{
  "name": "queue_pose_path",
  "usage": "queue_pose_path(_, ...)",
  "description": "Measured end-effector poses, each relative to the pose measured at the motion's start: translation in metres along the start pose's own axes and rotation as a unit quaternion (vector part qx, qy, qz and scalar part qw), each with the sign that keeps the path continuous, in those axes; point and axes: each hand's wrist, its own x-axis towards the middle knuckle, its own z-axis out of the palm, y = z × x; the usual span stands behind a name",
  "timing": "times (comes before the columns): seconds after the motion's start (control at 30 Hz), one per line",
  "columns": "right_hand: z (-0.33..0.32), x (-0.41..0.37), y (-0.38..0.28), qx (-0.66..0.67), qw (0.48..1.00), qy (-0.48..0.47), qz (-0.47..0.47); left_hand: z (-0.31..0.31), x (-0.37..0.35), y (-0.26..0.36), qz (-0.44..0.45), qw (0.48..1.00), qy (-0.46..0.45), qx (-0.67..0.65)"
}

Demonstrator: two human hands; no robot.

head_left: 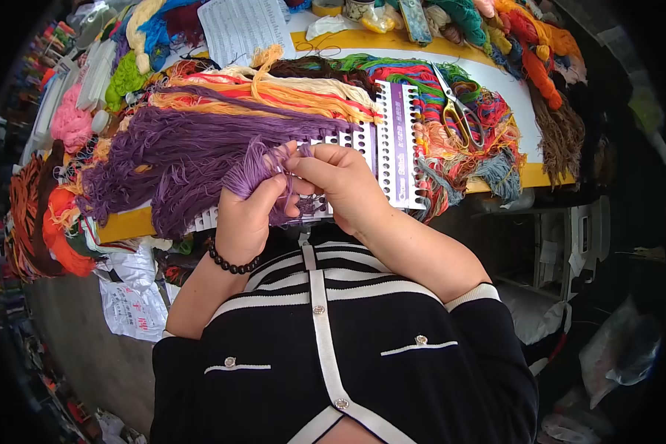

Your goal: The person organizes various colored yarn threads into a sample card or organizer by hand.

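Observation:
My left hand (246, 214), with a dark bead bracelet at the wrist, is closed round a loose bundle of light purple embroidery thread (246, 172). Close against it, my right hand (344, 181) pinches part of the same thread between thumb and forefinger. The fingertips of both hands nearly meet, and some fingers are hidden. Under and beyond them lies a white punched thread card (362, 140) with dark purple thread (163, 148) hanging off to the left. A second punched card (399, 148) with a purple "Cross Stitch" label lies to the right.
Gold-handled scissors (459, 122) rest on multicoloured threads right of the cards. A printed sheet (246, 29), a phone-like object (414, 21) and a tape roll (327, 7) lie at the back. Orange skeins (540, 66) hang at the right; a pink skein (72, 122) lies at the left.

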Motion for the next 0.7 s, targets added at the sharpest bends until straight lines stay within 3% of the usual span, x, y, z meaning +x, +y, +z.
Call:
queue_pose_path(0.07, 0.002, -0.002, -0.003, -0.06, 0.998, -0.014, -0.01, 0.005, 0.0, 0.0, 0.06, 0.998, 0.014, 0.021)
queue_pose_path(0.2, 0.006, -0.003, -0.006, -0.082, 0.997, -0.004, 0.008, 0.005, -0.001, 0.0, 0.05, 0.998, 0.008, 0.03)
queue_pose_path(0.4, 0.005, -0.004, -0.006, -0.057, 0.998, -0.001, -0.008, -0.003, 0.001, 0.001, 0.004, 0.999, -0.041, 0.0)
queue_pose_path(0.57, 0.001, 0.001, 0.003, -0.039, 0.999, 0.0, -0.002, 0.003, 0.004, -0.004, 0.069, 0.997, 0.027, 0.02)
queue_pose_path(0.7, -0.005, 0.002, -0.004, 0.006, 1.0, -0.008, -0.008, -0.008, 0.007, -0.006, 0.075, 0.997, 0.029, 0.005)
